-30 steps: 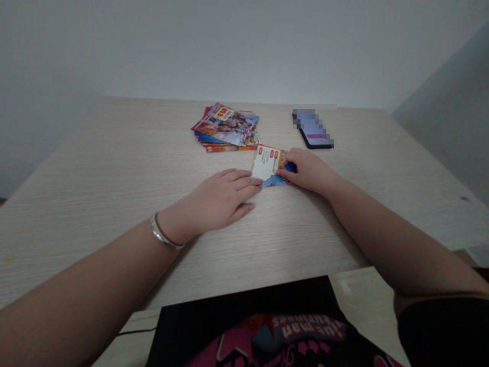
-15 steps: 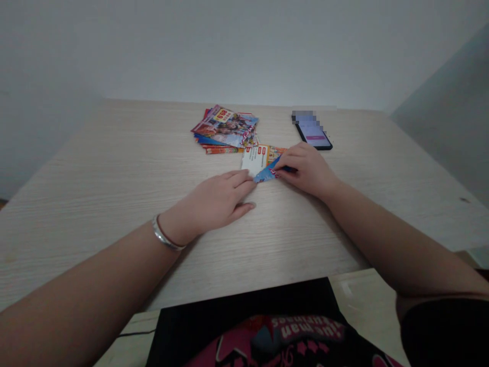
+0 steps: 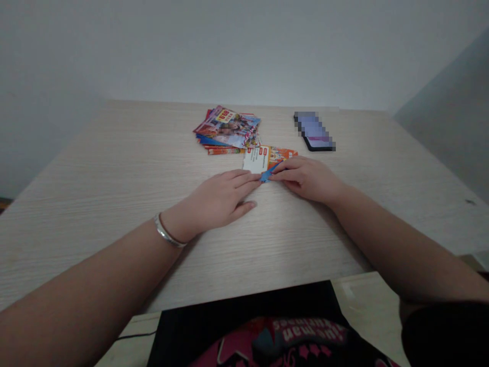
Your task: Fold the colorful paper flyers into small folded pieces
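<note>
On the pale wood table (image 3: 91, 214), the left hand (image 3: 216, 199) lies flat, fingers together and open, tips at the blue corner (image 3: 266, 176) of a folded card (image 3: 260, 159). The right hand (image 3: 305, 178) presses its curled fingers on that corner; whether they grip it, I cannot tell. The card sits mid-table, with a stack of leaflets (image 3: 227, 130) and a phone (image 3: 315, 131) toward the far edge.

On the table (image 3: 114, 163), a leaflet pile (image 3: 227, 128) lies left of a phone (image 3: 315, 131), apparently another leaflet (image 3: 260, 159) just before it.

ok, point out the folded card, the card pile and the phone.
folded card (image 3: 255, 159), head view, on its white face
pile of printed cards (image 3: 229, 127), head view, on the top card
phone (image 3: 314, 131), head view, on the pixelated screen
</note>
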Demonstrator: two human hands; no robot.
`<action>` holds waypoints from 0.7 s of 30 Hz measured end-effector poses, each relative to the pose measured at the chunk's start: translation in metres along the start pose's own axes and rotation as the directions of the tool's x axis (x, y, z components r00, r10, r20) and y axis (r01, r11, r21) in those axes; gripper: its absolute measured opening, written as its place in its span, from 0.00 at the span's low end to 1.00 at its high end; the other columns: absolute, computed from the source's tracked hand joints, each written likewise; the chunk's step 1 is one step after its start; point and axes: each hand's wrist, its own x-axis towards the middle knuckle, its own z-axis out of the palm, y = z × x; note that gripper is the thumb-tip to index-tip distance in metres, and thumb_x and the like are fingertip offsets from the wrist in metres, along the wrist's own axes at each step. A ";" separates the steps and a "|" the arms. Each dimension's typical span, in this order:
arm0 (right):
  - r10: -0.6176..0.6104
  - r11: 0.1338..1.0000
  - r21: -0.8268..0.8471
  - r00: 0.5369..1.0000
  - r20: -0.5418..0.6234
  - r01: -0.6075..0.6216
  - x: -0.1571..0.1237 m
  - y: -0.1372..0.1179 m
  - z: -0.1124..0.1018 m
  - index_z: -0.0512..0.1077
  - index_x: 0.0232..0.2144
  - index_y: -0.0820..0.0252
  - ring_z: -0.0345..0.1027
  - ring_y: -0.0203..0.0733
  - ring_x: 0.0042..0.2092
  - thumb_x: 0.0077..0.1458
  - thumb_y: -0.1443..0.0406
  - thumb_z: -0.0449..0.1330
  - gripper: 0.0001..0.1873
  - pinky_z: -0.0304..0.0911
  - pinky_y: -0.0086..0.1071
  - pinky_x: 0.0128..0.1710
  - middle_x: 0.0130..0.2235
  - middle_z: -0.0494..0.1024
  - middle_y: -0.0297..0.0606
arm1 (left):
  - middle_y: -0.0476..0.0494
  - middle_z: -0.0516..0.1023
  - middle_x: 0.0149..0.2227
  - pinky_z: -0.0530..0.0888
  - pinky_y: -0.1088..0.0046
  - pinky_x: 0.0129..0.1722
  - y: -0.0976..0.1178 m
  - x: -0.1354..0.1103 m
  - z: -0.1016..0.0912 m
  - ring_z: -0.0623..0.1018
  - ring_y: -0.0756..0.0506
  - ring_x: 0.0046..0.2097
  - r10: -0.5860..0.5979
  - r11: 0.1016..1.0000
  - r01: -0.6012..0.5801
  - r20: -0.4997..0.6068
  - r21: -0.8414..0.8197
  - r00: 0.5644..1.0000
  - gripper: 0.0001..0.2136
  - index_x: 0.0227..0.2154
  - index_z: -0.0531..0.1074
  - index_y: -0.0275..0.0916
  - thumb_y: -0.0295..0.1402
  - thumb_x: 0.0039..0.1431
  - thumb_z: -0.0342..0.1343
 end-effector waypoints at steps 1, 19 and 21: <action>-0.012 1.000 -0.002 1.000 -0.010 0.012 0.000 -0.001 0.000 0.82 0.49 0.54 0.78 0.44 0.50 0.64 0.73 0.55 0.20 0.72 0.39 0.52 0.51 0.85 0.39 | 0.31 0.70 0.67 0.66 0.56 0.69 0.000 0.000 0.000 0.71 0.35 0.66 -0.002 1.000 0.002 0.009 -0.002 1.000 0.27 0.66 0.66 0.30 0.44 0.76 0.42; 0.076 0.996 -0.060 0.994 0.076 -0.071 0.009 -0.014 -0.012 0.85 0.42 0.51 0.78 0.47 0.49 0.61 0.69 0.60 0.15 0.70 0.41 0.51 0.47 0.86 0.39 | 0.30 0.70 0.67 0.66 0.55 0.69 0.001 0.000 0.001 0.70 0.34 0.67 -0.006 1.000 0.007 0.010 -0.013 1.000 0.26 0.65 0.67 0.29 0.43 0.76 0.43; 0.127 0.990 -0.075 0.987 0.104 -0.119 0.006 -0.011 -0.019 0.86 0.42 0.52 0.78 0.47 0.48 0.61 0.70 0.60 0.15 0.70 0.41 0.50 0.46 0.86 0.40 | 0.30 0.70 0.67 0.66 0.55 0.69 0.001 0.000 0.000 0.70 0.34 0.68 -0.015 1.000 0.015 0.023 -0.015 1.000 0.26 0.65 0.67 0.30 0.43 0.76 0.43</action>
